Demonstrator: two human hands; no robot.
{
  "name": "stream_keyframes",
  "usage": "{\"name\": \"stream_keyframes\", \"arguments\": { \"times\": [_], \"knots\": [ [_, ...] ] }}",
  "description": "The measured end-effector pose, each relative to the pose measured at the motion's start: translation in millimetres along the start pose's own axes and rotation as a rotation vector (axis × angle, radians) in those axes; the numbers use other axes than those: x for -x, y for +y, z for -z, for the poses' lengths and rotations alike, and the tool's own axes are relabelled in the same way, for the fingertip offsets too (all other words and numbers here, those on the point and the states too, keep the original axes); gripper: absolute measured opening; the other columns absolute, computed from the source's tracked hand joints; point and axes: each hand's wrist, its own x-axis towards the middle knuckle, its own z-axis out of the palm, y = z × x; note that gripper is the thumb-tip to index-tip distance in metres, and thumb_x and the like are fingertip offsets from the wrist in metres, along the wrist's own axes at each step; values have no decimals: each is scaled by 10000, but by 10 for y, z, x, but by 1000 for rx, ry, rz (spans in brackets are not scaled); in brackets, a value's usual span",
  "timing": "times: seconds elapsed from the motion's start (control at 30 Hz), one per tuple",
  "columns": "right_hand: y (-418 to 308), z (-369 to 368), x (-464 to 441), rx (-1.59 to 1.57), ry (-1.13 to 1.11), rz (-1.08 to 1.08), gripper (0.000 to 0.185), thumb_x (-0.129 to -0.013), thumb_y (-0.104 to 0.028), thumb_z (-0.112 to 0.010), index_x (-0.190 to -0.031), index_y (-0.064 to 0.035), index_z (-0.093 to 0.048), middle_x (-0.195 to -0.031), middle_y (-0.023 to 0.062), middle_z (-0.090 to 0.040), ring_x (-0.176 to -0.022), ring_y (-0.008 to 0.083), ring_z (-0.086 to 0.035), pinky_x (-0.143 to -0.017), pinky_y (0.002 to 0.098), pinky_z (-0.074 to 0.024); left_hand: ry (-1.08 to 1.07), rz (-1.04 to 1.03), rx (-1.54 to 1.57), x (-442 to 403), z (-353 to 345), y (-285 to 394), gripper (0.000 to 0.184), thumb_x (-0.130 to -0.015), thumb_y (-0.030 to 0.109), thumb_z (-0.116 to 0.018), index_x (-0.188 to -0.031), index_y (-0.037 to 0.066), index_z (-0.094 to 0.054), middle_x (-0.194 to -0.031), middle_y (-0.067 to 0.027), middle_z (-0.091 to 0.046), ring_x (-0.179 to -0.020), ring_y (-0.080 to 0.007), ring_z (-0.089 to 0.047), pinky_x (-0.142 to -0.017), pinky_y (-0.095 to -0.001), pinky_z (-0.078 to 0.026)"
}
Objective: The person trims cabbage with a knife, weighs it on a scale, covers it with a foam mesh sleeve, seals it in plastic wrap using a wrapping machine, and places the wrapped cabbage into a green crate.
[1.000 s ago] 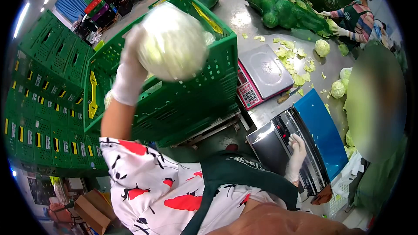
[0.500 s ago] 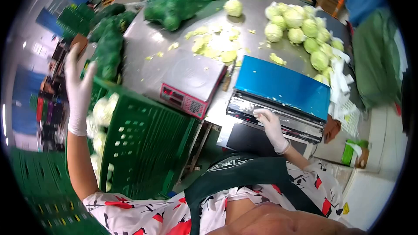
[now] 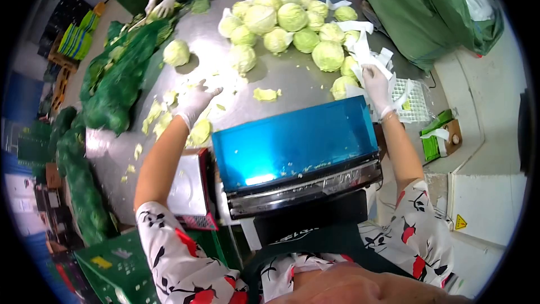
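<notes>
My left hand (image 3: 197, 100), in a white glove, reaches over loose cabbage leaves (image 3: 201, 130) on the metal table, its fingers spread with nothing in them. White strips (image 3: 365, 50) lie at the right table edge, and my gloved right hand (image 3: 377, 87) closes its fingers on one of them. Just beyond that hand is a pile of trimmed cabbages (image 3: 292, 18), some with white wrapping around them. A single cabbage (image 3: 176, 53) sits apart, beyond my left hand. Between my forearms stands a film wrapping machine with a blue top (image 3: 298, 143).
A red-edged scale (image 3: 188, 186) stands under my left forearm. Green net sacks (image 3: 112, 101) of vegetables lie at the left. Across the table, a co-worker's gloved hands (image 3: 166, 5) handle greens. A white perforated tray (image 3: 413, 101) is beside my right wrist.
My view has turned right. My left hand has come from above the green crate to the leaves on the table. My right hand has left the machine's front and taken hold of a white strip.
</notes>
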Motion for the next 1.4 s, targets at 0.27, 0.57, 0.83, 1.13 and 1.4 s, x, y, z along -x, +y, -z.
{"name": "stream_keyframes", "arguments": {
  "times": [0.27,0.57,0.83,1.13,1.4],
  "knots": [
    [808,-413,-1458,561,-2,-149,402,-849,-391,-659,-1092,-71,-672,-1038,188,-702,-1005,361,-660,-875,431,-511,226,81,382,-1499,-1061,91,1339,-592,496,-882,-1466,-166,-113,-1401,-316,-449,-1257,-349,-527,-1031,-367,-449],
    [848,-605,-1301,397,-167,27,295,-776,-289,-725,-928,-45,-657,-902,179,-680,-850,337,-661,-784,416,-509,174,113,712,-1378,-1101,455,882,-717,391,-835,-1365,-43,-426,-1216,-197,-596,-1065,-290,-631,-922,-392,-527],
    [453,-72,-1252,-424,-292,-212,273,-872,-141,-633,-1115,-17,-636,-899,-33,-604,-789,55,-526,-691,221,-436,-44,-58,1128,-125,-226,-439,666,-866,261,-714,-1390,-23,-416,-1264,-149,-583,-1140,-256,-597,-999,-402,-478],
    [378,449,-1400,247,-39,140,456,-887,-215,-622,-1320,-94,-546,-1129,182,-671,-996,321,-669,-860,366,-501,627,171,534,2431,315,-1597,676,-797,207,-806,-1310,-36,-440,-1201,-147,-582,-1076,-200,-586,-936,-321,-488],
    [-533,1092,-1257,350,176,173,411,-914,-422,-607,-1165,-101,-665,-1142,135,-643,-1005,328,-636,-871,385,-480,625,229,501,2964,353,-2466,726,-872,251,-742,-1416,-60,-376,-1317,-211,-537,-1184,-250,-543,-1017,-342,-430]
  ]
}}
